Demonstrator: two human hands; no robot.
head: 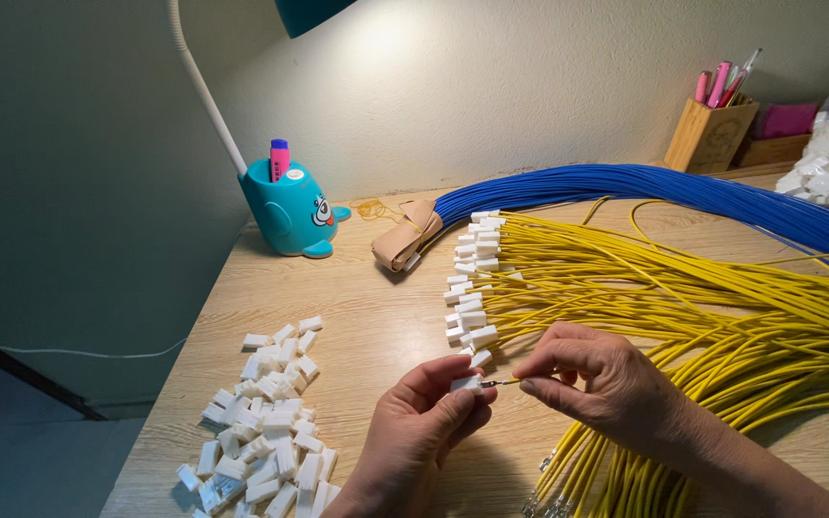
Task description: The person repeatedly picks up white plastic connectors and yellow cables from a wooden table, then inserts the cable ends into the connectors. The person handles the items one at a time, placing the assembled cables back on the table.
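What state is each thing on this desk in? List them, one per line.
Left hand: pinching a white connector.
Right hand: pinching a yellow wire, its tip at the connector.
Yellow wires: spread loose, many capped with connectors.
Blue wires: bundled, wrapped at one end.
Loose connectors: piled.
Desk lamp: lit.

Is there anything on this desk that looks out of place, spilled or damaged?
Nothing looks damaged. The loose white connector housings lie in a heap at the desk's near left edge, some very close to falling off. The left hand holds one housing, the right hand a yellow wire. The blue wire bundle lies tidy.
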